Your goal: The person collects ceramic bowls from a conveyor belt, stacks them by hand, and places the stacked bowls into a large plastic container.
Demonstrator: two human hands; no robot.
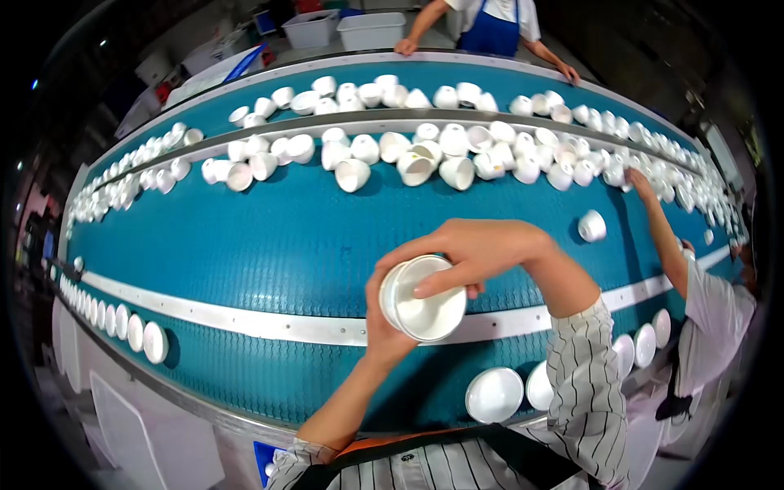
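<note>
- Our left hand [387, 325] curves around the lower left side of the nested white cups [439, 312], partly closed to their width; some of its fingers are hidden behind them.
- Our right hand [482, 245] comes over from the right and is partly closed on the same cups, thumb down inside the open mouth, fingers along the outside.
- We hold these cups above the white rail [245, 321], mouth tilted up towards us; more than one rim shows, but we cannot tell how many cups are nested.
- Our hands and the cups hide part of the rail, and our striped sleeve [581, 367] covers part of the near row of white bowls [495, 394] at the right.
- Another white bowl row [155, 342] runs along the near lane at the left.
- Beyond our hands, on the blue-green belt [245, 237], one loose cup [592, 226] lies apart from the crowded cups [353, 175] along the metal divider [359, 124].
- At the right, a co-worker's hand [636, 180] reaches among the crowded cups.
- Across the belt, a person in a blue apron [492, 34] rests both hands on the far edge.
</note>
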